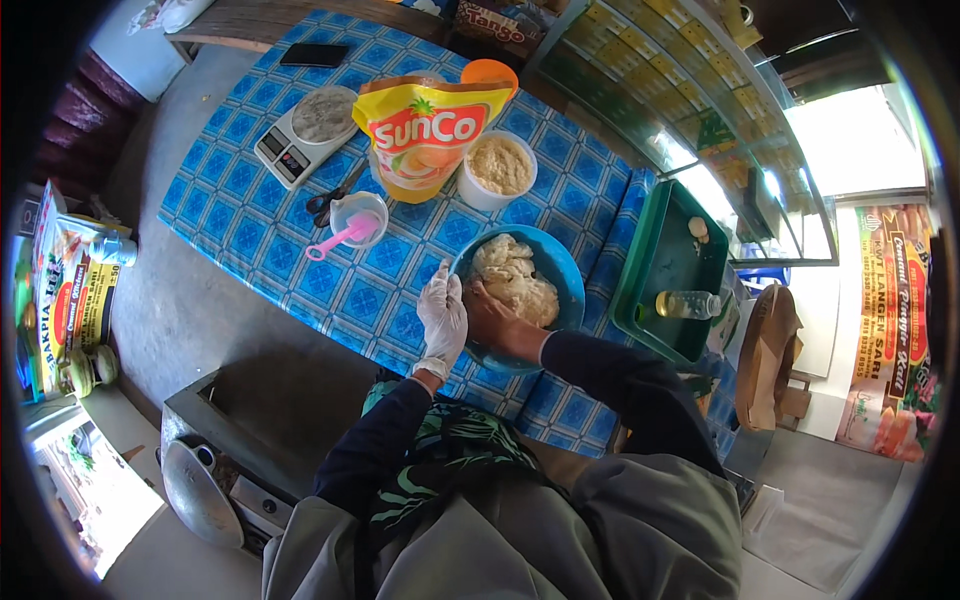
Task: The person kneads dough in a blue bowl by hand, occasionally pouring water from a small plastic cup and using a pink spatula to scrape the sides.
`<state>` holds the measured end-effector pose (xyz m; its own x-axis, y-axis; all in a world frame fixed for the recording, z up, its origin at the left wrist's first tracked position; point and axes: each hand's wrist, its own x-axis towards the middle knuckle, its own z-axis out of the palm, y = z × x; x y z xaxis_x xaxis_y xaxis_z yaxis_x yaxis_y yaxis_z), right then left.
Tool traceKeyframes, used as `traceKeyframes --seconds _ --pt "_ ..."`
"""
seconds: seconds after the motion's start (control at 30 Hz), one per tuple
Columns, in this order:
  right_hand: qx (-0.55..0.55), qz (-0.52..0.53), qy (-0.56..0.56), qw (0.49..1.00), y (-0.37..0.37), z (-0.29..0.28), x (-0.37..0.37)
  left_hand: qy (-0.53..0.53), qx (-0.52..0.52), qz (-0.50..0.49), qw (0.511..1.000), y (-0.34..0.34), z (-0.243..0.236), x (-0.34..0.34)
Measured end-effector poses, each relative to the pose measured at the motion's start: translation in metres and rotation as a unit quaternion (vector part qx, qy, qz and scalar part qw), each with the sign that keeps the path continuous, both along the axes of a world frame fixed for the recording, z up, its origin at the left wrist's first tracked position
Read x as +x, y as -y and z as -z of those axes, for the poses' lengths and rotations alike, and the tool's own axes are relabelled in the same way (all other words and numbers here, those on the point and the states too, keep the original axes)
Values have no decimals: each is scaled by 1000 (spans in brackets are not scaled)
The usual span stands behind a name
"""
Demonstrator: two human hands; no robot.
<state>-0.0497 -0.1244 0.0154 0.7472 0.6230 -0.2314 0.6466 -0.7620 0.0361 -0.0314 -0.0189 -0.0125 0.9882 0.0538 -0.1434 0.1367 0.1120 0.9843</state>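
A blue bowl (572, 268) stands on the table near its front edge, holding a lump of pale, sticky dough (520, 280). My left hand (442, 312), in a thin whitish glove, grips the bowl's left rim with its fingers close together. Bare and reaching in from the right, my right hand (495, 325) is down inside the bowl. Its fingers curl against the near left side of the dough, and the fingertips are partly hidden there.
Beyond the bowl are a tub of tan filling (499, 165), a yellow pouch (425, 130), a small cup (371, 207) with a pink spoon (340, 238), black scissors (322, 205), a kitchen scale (290, 160) and a phone (314, 55). A green tray (650, 255) with a bottle (688, 304) is at right.
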Motion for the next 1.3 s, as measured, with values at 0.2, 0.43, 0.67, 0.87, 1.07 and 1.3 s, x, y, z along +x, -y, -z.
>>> traceKeyframes --seconds 0.2,0.43,0.67,0.87,1.07,1.3 --pt "152 147 -82 974 7 16 1 62 44 -34 996 2 5 4" --pt "215 164 -187 944 23 -23 -16 123 195 47 972 -9 -14 7" --pt "297 257 -46 918 96 -90 -51 4 92 66 994 -5 -7 9" --pt "-10 229 -37 973 85 -51 -46 -120 -264 -5 957 0 -6 6" --pt "-109 244 -46 962 40 -5 -15 -53 -113 2 992 2 -13 5" --pt "177 436 -83 879 50 3 -20 52 26 14 998 0 -16 2"
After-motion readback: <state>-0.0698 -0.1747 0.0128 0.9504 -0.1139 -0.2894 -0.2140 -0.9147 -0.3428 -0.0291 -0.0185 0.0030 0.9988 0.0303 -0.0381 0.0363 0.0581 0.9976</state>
